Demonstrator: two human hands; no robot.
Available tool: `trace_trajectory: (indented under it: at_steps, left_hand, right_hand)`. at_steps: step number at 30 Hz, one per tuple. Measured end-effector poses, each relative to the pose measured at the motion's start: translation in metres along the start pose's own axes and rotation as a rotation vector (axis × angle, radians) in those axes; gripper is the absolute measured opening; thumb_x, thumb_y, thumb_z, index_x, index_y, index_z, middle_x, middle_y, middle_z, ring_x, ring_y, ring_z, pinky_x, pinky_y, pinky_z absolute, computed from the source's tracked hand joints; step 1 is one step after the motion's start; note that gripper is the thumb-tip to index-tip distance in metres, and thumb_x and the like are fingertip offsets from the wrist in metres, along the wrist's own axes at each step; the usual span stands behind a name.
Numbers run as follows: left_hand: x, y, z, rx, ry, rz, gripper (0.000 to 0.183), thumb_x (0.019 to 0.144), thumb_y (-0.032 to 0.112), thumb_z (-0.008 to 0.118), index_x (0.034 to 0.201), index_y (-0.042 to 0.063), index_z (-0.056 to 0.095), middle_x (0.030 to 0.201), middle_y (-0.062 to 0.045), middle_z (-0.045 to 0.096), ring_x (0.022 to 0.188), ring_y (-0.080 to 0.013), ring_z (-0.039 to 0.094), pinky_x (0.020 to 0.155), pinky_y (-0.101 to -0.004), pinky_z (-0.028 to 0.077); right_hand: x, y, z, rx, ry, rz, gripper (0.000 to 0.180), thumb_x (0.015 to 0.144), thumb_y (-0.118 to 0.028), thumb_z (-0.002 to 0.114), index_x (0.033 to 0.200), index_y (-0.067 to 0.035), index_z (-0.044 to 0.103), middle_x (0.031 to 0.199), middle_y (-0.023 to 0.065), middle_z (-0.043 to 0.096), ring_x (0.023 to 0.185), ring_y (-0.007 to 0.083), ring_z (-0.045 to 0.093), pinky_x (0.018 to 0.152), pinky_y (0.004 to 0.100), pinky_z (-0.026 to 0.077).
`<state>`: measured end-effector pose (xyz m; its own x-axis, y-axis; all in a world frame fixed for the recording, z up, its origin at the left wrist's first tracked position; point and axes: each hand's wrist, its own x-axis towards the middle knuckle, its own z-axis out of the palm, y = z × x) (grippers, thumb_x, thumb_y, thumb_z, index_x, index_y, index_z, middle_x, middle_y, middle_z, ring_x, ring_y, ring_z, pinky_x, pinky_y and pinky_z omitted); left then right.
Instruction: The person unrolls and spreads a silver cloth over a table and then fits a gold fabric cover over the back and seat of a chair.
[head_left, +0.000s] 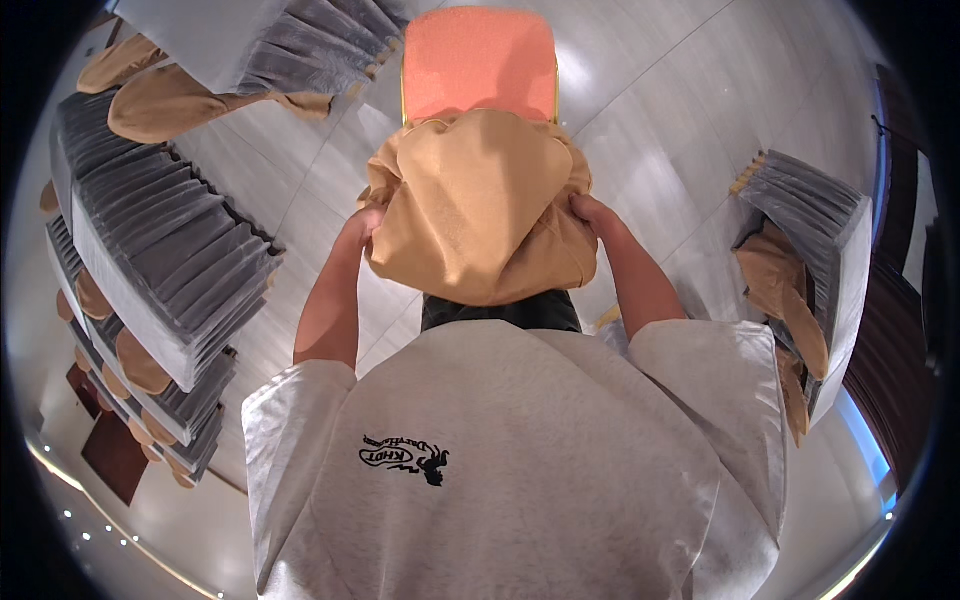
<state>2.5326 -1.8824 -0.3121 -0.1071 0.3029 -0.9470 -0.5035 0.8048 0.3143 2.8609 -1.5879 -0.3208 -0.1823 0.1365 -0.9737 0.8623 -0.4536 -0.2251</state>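
Note:
A tan fabric chair cover (480, 210) hangs bunched over the backrest of a chair directly before me. Beyond it the chair's coral-orange padded seat (480, 64) shows bare, with thin gold-coloured metal along its sides. At the cover's left edge my left hand (369, 223) grips the gathered cloth. My right hand (586, 210) grips it at the right edge, at about the same height. The fingers of both hands are partly hidden in the folds. The chair's back under the cloth is hidden.
Tables with pleated grey skirts stand at the left (172, 247), upper left (315, 45) and right (810, 187). Tan-covered chairs stand by the upper-left table (161, 105) and the right table (772, 270). Further skirted tables and tan chairs line the lower left. The floor (645, 150) has large pale tiles.

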Motion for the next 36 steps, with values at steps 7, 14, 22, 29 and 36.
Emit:
trace_trajectory:
  at_steps: [7, 14, 22, 29, 36]
  left_hand:
    - [0.113, 0.005, 0.011, 0.464, 0.217, 0.09, 0.038, 0.091, 0.02, 0.057, 0.123, 0.0, 0.057, 0.108, -0.019, 0.067, 0.095, -0.0315, 0.067, 0.078, -0.0444, 0.055]
    - [0.214, -0.019, -0.005, 0.779, 0.266, 0.084, 0.036, 0.09, 0.022, 0.051, 0.116, -0.001, 0.06, 0.106, -0.022, 0.067, 0.096, -0.0355, 0.066, 0.079, -0.0456, 0.053]
    - [0.329, -0.037, -0.036, 1.117, 0.295, 0.145, 0.039, 0.09, 0.025, 0.043, 0.108, -0.002, 0.064, 0.103, -0.026, 0.066, 0.098, -0.0401, 0.065, 0.081, -0.0467, 0.051]
    - [0.361, -0.028, -0.049, 1.04, 0.37, 0.278, 0.038, 0.085, 0.033, 0.053, 0.105, 0.004, 0.068, 0.103, -0.022, 0.068, 0.1, -0.0366, 0.065, 0.082, -0.0438, 0.053]
    - [0.307, 0.025, -0.025, 0.902, 0.431, 0.046, 0.062, 0.076, 0.034, 0.063, 0.117, -0.012, 0.053, 0.11, -0.032, 0.063, 0.105, -0.0382, 0.064, 0.089, -0.0422, 0.051]
  right_hand:
    - [0.124, 0.043, -0.012, -0.311, 0.116, -0.148, 0.057, 0.103, -0.036, 0.029, 0.142, 0.005, 0.038, 0.141, 0.022, 0.047, 0.127, 0.0299, 0.05, 0.103, 0.0429, 0.042]
    - [0.183, -0.011, -0.022, -0.799, 0.063, -0.09, 0.058, 0.101, -0.033, 0.028, 0.135, 0.012, 0.04, 0.134, 0.0338, 0.048, 0.124, 0.0417, 0.051, 0.104, 0.0451, 0.041]
    - [0.3, 0.018, -0.025, -0.603, 0.443, -0.63, 0.037, 0.09, -0.011, 0.043, 0.122, -0.001, 0.06, 0.127, 0.0217, 0.058, 0.12, 0.0378, 0.053, 0.103, 0.044, 0.042]
    - [0.321, 0.002, -0.037, -1.167, 0.477, -0.663, 0.037, 0.093, -0.019, 0.041, 0.121, -0.005, 0.061, 0.129, 0.0163, 0.059, 0.121, 0.0354, 0.052, 0.102, 0.0425, 0.042]
    - [0.301, 0.003, -0.042, -0.489, 0.448, -0.382, 0.059, 0.091, -0.037, 0.049, 0.139, -0.003, 0.042, 0.135, 0.0218, 0.054, 0.125, 0.038, 0.05, 0.105, 0.0426, 0.04]
